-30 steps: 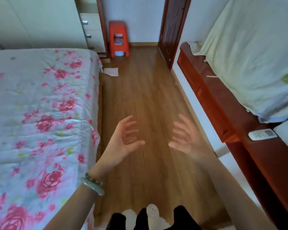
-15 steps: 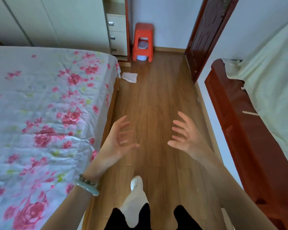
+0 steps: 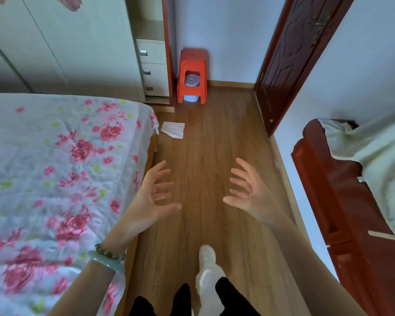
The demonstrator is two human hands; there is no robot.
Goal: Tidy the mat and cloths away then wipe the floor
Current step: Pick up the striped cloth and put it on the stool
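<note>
Left hand (image 3: pixel 153 195) held out above the floor (image 3: pixel 205 224), fingers spread apart and lightly bent, palm turned inward, gripping nothing. Right hand (image 3: pixel 249 192) level with it and well apart, likewise splayed, fingers apart, palm facing the left hand, gripping nothing. Two bracelets (image 3: pixel 107 258) on the left wrist, one beaded, one pale green.

Cloth (image 3: pixel 173 130) lying flat on the floor farther ahead, white with faint stripes, slightly crumpled, just beside the far corner of the bed (image 3: pixel 55 179) and well apart from both hands.

Bed along the left, covered in a white spread with pink roses, its edge just beside the left forearm. Floor of brown wood planks, running from the bottom of the view to the far wall (image 3: pixel 226 37). White shoe (image 3: pixel 206 254) stepping forward between the forearms, with dark trousers (image 3: pixel 233 299) at the bottom edge.

Red plastic stool (image 3: pixel 192 74) upright against the far wall, with a pale round thing (image 3: pixel 192 79) under its seat, too small to tell what. Drawers (image 3: pixel 153 67) just left of the stool, pale wardrobe (image 3: pixel 55 42) beyond the bed. Door (image 3: pixel 290 53) of dark red-brown wood right of the stool. Red-brown cabinet (image 3: pixel 342 213) along the right side, partly draped with a pale sheet (image 3: pixel 379 156).
</note>
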